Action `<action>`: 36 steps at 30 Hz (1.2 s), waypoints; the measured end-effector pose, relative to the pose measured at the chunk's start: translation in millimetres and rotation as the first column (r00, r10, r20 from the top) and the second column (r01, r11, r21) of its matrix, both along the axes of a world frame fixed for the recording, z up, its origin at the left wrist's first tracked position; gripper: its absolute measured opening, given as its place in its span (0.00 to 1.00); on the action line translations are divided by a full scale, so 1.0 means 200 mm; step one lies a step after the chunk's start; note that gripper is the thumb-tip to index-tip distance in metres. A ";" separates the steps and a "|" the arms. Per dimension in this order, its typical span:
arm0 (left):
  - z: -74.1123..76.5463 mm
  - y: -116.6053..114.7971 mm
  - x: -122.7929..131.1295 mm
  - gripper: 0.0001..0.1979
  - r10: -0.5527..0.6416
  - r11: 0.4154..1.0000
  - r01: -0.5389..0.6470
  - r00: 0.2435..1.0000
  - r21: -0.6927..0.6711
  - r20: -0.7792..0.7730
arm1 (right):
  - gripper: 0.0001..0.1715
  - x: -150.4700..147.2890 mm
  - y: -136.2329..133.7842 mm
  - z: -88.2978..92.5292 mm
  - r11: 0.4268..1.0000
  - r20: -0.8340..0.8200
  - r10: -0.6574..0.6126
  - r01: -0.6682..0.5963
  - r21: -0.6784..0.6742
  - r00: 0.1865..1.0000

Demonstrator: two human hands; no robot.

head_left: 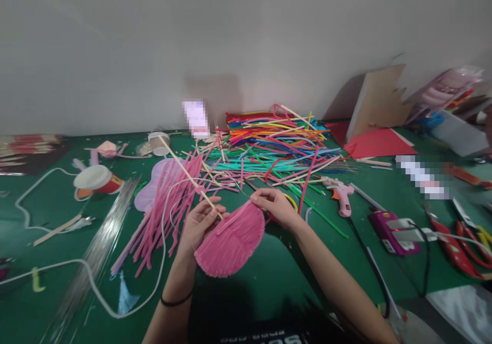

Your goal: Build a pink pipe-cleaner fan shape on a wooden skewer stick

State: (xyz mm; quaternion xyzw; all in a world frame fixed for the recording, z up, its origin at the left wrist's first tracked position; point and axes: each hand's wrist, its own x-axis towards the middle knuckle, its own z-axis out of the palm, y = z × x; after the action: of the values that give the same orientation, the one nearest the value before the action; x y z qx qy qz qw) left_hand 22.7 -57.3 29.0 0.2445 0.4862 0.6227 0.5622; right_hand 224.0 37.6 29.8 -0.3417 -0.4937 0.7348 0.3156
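A pink, half-round, fan-shaped piece of pipe cleaners [232,241] is held over the near part of the table. My left hand [202,222] is closed on its left side, with a thin wooden stick [179,160] passing by the thumb and slanting up to the left. Around the stick sits a small pink wrap [200,189]. At the top right corner of the fan piece, my right hand [273,205] pinches its edge, where a thin wire rises. Loose pink pipe cleaners [172,205] lie beyond my left hand.
Piled multicoloured pipe cleaners [277,144] lie at the back. A glue gun [343,196], a purple power strip [394,236] and scissors [467,241] are on the right. To the left are a paper cup [96,180], metal wires [109,236] and a white cable [90,277].
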 end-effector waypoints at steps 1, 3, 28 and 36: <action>0.00 0.00 0.00 0.23 0.001 1.000 -0.001 1.000 0.000 -0.001 | 0.17 0.01 0.00 0.01 1.000 0.020 0.015 -0.015 0.026 1.000; 0.00 0.00 0.00 0.23 0.000 1.000 0.000 1.000 0.003 0.004 | 0.17 0.01 -0.01 0.03 0.998 0.064 0.019 -0.023 0.066 0.998; -0.03 0.00 0.03 0.20 -0.019 1.000 0.019 1.000 0.013 0.008 | 0.28 -0.03 -0.09 -0.01 0.993 0.169 -0.115 0.107 0.052 0.979; -0.04 0.05 0.05 0.15 -0.068 0.994 0.035 0.935 0.099 0.349 | 0.19 0.25 -0.06 0.00 0.708 0.664 -0.551 -0.137 0.693 0.505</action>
State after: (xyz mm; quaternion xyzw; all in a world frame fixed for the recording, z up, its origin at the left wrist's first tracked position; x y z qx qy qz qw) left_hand 32.4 -47.8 21.1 0.1673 0.3426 0.6629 0.6444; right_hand 273.6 25.6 29.4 -0.5738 -0.7603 0.1979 0.2314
